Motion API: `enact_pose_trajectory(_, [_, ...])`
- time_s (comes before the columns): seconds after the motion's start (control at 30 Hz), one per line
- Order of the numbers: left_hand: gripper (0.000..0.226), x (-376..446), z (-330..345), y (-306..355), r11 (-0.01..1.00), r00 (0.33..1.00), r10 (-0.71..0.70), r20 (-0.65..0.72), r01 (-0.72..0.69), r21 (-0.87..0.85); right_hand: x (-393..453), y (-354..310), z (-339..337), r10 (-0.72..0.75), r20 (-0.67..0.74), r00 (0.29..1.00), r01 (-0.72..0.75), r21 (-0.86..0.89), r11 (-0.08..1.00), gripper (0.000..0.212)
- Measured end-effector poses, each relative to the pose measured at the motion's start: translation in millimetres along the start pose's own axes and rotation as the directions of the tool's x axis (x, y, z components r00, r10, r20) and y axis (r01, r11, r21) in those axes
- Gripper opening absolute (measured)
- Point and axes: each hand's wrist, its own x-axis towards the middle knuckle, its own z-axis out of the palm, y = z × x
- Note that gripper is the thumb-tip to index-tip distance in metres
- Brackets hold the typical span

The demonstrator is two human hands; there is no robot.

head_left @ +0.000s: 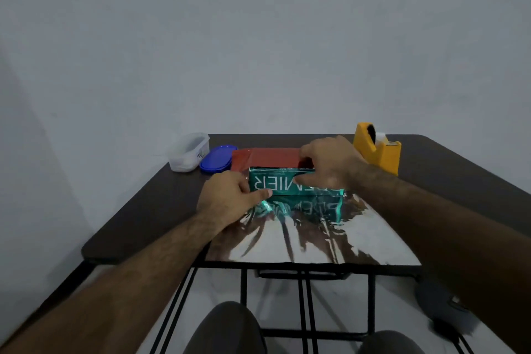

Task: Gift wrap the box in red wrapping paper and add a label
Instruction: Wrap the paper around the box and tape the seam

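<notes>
1. Head view, the only one: a dark brown table stands against a plain grey wall, with the person's forearms reaching in from the bottom corners.
2. A teal box with white upside-down lettering sits near the middle of the table, resting on a sheet of wrapping paper.
3. That sheet lies silver side up and reaches the near table edge; its shiny surface mirrors the box and the arms.
4. Behind the box the far end of the sheet shows its red face, raised and folded toward the box top.
5. The left hand is at the box's left end, its thumb pressed flat on the near face at the lower left corner and its fingers curled around the end, so it grips the box.
6. The right hand is on top of the box's right part, thumb on the near face and fingers bent over the top edge, pinching the red paper against the box.
7. A yellow tape dispenser stands just right of that hand, near the far edge.
8. On the far left sit a clear plastic container and, just beside it, a blue oval lid lying flat next to the red paper.
9. Below the table, black frame legs and the person's dark-clad knees show.
</notes>
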Motion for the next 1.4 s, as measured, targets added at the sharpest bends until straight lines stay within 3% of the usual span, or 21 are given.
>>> enact_pose_trajectory(0.17, [0.034, -1.0, 6.0, -6.6, 0.999, 0.999, 0.037, 0.010, -0.037, -0.011, 0.9, -10.0, 1.2, 0.023, -0.014, 1.000, -0.023, -0.021, 1.000, 0.060])
enact_pose_trajectory(0.27, [0.042, -1.8, 6.2, -8.4, 0.998, 0.996, 0.054, -0.072, -0.052, 0.032, -1.0, -13.5, 1.1, 0.040, 0.003, 0.999, -0.040, 0.020, 0.999, 0.070])
enact_pose_trajectory(0.37, [0.053, -0.1, 5.9, -7.2, 0.995, 0.998, 0.041, -0.045, -0.037, 0.089, 0.1, -15.6, -0.2, 0.067, 0.023, 0.997, -0.068, 0.064, 0.996, 0.073])
enact_pose_trajectory(0.57, [0.046, 4.3, 6.9, -10.3, 0.996, 0.998, -0.007, 0.063, 0.001, 0.088, 0.6, -16.9, -2.4, 0.063, 0.037, 0.997, -0.065, 0.047, 0.997, 0.047])
enact_pose_trajectory(0.87, [0.043, 9.0, 9.0, -16.7, 0.996, 0.996, -0.084, 0.036, 0.085, -0.002, -7.8, -4.4, -18.0, 0.058, 0.126, 0.990, -0.067, 0.069, 0.995, 0.054])
enact_pose_trajectory(1.27, [0.045, 13.5, 7.1, -23.5, 0.985, 0.984, -0.109, 0.139, 0.126, -0.117, -13.1, 10.8, -19.4, -0.001, 0.157, 0.988, -0.021, 0.139, 0.990, 0.049])
enact_pose_trajectory(1.4, [0.036, 15.2, 7.0, -23.6, 0.985, 0.985, -0.120, 0.127, 0.134, -0.113, -15.8, 15.9, -19.5, -0.015, 0.149, 0.989, -0.006, 0.141, 0.990, 0.051])
